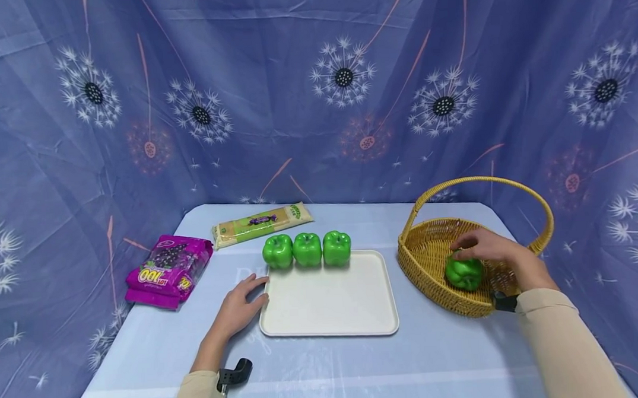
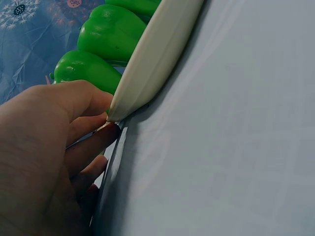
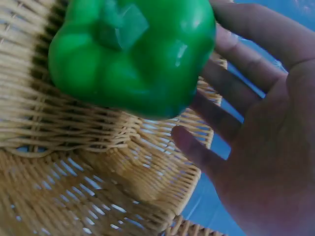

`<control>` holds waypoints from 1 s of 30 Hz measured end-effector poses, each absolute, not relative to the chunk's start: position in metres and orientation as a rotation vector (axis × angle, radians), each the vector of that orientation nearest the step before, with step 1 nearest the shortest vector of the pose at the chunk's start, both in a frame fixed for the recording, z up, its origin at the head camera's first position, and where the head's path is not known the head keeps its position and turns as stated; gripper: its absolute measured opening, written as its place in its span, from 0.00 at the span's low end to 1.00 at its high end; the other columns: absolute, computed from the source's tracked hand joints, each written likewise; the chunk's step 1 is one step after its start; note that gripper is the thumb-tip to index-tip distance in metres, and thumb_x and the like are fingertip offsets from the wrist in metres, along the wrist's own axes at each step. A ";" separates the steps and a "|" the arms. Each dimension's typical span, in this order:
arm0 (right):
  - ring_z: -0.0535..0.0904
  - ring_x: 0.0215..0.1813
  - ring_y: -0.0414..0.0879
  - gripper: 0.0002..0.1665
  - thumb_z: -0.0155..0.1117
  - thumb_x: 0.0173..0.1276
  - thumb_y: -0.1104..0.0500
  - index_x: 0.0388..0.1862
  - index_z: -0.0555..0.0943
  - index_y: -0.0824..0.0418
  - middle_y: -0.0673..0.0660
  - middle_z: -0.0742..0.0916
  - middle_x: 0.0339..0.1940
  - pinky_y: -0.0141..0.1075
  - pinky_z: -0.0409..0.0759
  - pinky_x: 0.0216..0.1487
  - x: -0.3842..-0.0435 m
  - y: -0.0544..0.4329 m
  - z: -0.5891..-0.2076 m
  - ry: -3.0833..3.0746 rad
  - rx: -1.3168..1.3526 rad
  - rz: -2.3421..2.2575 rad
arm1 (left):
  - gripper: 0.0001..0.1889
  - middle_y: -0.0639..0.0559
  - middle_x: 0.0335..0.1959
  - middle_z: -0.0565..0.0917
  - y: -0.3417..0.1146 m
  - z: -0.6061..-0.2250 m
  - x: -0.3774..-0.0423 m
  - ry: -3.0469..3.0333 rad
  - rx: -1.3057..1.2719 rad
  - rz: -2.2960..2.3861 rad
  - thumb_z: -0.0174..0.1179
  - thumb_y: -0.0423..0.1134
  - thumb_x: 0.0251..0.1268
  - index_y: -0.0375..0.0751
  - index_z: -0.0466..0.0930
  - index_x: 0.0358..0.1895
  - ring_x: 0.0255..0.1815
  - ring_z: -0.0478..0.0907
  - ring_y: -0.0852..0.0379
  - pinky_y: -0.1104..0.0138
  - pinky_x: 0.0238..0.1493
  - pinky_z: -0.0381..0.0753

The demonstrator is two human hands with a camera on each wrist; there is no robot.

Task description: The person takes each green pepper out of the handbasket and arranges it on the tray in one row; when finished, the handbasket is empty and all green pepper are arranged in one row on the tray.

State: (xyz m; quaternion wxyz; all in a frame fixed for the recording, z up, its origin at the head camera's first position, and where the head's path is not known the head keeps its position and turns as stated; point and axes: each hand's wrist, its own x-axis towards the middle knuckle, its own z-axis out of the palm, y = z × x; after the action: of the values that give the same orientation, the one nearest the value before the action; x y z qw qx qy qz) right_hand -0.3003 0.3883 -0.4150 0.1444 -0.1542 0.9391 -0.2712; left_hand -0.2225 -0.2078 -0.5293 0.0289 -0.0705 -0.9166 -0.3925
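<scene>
In the head view, my left hand (image 1: 238,306) touches the left edge of a white tray (image 1: 329,305), fingers spread along it. The left wrist view shows the fingertips of that hand (image 2: 54,142) against the tray's rim (image 2: 152,59). Across the table, my right hand (image 1: 484,248) grips a green bell pepper (image 1: 463,274) inside a wicker basket (image 1: 421,272). Close up, the fingers of this hand (image 3: 266,113) lie along one side of the pepper (image 3: 133,64). Three more green bell peppers (image 1: 307,250) stand in a row at the tray's far left edge.
A purple snack bag (image 1: 167,271) lies at the table's left side. Behind the peppers is a long yellow-green packet (image 1: 263,224). The basket's tall arched handle (image 1: 478,180) rises over its opening. A blue patterned curtain (image 1: 271,94) hangs behind the table.
</scene>
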 end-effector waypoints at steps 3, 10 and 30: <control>0.77 0.41 0.49 0.25 0.64 0.66 0.49 0.52 0.79 0.68 0.60 0.82 0.45 0.41 0.79 0.36 -0.300 0.388 -0.413 2.738 -0.409 -0.684 | 0.23 0.37 0.69 0.66 -0.208 -0.530 -0.223 -2.826 -0.216 -1.215 0.61 0.47 0.65 0.49 0.76 0.63 0.70 0.59 0.34 0.40 0.66 0.55; 0.77 0.51 0.61 0.27 0.59 0.71 0.51 0.58 0.75 0.72 0.67 0.81 0.52 0.53 0.78 0.47 -0.297 0.382 -0.406 2.784 -0.451 -0.646 | 0.23 0.38 0.69 0.65 -0.206 -0.528 -0.222 -2.834 -0.210 -1.209 0.61 0.46 0.65 0.49 0.76 0.63 0.70 0.58 0.35 0.40 0.66 0.55; 0.71 0.58 0.68 0.36 0.52 0.72 0.40 0.61 0.74 0.70 0.72 0.76 0.58 0.56 0.76 0.49 -0.295 0.393 -0.414 2.767 -0.327 -0.642 | 0.23 0.37 0.69 0.65 -0.205 -0.526 -0.222 -2.835 -0.198 -1.222 0.61 0.45 0.66 0.48 0.76 0.63 0.70 0.58 0.35 0.39 0.66 0.54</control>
State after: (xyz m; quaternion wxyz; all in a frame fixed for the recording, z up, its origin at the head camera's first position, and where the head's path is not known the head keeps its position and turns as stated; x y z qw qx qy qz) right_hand -0.2947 0.3932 -0.4142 0.1408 -0.1133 0.9581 -0.2222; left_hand -0.2217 -0.2054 -0.5258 0.0237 -0.0641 -0.9161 -0.3950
